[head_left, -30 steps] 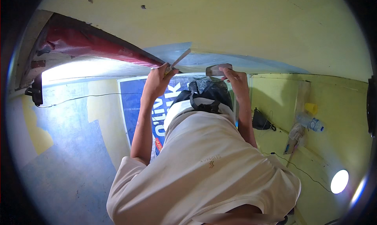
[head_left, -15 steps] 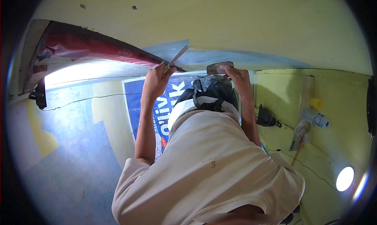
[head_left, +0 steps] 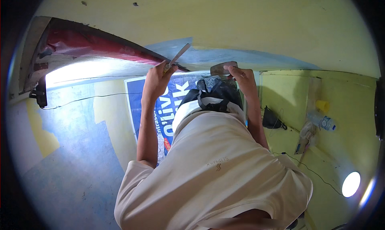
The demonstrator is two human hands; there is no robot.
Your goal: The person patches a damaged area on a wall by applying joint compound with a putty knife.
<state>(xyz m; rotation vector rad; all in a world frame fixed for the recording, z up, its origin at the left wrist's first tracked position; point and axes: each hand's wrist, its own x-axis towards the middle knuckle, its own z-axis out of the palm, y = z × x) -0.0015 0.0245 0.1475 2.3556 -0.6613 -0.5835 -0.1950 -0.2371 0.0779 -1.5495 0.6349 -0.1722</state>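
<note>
My left hand is closed on a narrow putty knife, its flat blade pointing up and right, beside the end of a long recess with a red lining and dark edge. My right hand grips a wide, flat metal scraper between thumb and fingers, just below a pale blue patch on the yellow painted surface. A blue poster with white lettering lies beyond my forearms, partly hidden by my body and black-strapped gear.
Patchy blue and cream surface at left, with a thin wire and black bracket. At right, yellow-green panels hold a black pouch, a yellow cup, a plastic bottle and a round lit lamp on a cord.
Both hands and their tools sit slightly higher in the view than a second ago. The surrounding scene has shifted a little rightward. Both hands keep hold of the same tools.
</note>
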